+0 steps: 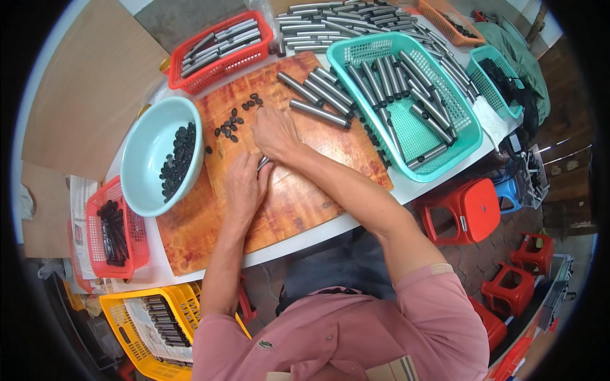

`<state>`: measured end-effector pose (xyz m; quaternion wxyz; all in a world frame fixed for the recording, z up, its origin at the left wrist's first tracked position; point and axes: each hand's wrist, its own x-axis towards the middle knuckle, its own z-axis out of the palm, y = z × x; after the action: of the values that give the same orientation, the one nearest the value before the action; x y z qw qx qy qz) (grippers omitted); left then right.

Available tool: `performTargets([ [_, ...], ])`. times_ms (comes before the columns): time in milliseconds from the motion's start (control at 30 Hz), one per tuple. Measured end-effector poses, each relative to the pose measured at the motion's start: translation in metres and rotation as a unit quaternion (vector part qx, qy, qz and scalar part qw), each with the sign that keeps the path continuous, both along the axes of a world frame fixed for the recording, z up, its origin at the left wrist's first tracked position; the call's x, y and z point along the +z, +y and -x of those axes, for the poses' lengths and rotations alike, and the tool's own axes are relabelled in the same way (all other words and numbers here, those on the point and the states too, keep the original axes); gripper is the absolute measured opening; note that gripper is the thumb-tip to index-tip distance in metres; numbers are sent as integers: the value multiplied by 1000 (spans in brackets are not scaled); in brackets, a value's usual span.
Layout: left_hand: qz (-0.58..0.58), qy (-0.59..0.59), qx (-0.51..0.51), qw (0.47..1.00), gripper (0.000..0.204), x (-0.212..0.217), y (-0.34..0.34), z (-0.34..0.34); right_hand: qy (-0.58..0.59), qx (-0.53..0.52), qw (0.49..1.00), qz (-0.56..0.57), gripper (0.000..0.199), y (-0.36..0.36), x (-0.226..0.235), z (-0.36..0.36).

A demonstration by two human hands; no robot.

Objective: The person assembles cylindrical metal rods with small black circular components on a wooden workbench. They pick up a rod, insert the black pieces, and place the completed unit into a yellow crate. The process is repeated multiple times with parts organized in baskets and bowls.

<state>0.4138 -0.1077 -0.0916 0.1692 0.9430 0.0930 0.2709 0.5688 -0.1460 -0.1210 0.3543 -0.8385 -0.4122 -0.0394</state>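
Over the wooden board, my left hand is closed around a metal tube; only a short silver stretch of it shows between my hands. Just beyond, my right hand is bent over the board with curled fingers, and what its fingertips hold is hidden. Small black oval caps lie scattered at the far left of my right hand. To the right of it rest several silver tubes with black ends, side by side on the board.
A pale blue basin of black caps stands left. The teal basket at right holds tubes; a red basket of tubes stands behind. More tubes are heaped at the back. A yellow crate and red stools stand below the table.
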Motion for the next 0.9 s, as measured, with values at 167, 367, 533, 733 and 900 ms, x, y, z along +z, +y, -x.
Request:
performTargets([
  [167, 6, 10, 8, 1000, 21, -2, -1, -5, 8, -11, 999, -29, 24, -4, -3, -8],
  [367, 11, 8, 8, 1000, 19, -13, -1, 5, -18, -15, 1000, -3, 25, -2, -7, 8],
  [533, -43, 3, 6, 999, 19, -12, -16, -3, -26, -31, 999, -21, 26, -19, 9, 2],
  [733, -20, 23, 10, 999, 22, -5, -5, 3, 16, -48, 993, -110, 25, -5, 0, 7],
  [900, 76, 52, 48, 995, 26, -7, 14, -4, 202, -74, 923, -319, 29, -12, -9, -11],
])
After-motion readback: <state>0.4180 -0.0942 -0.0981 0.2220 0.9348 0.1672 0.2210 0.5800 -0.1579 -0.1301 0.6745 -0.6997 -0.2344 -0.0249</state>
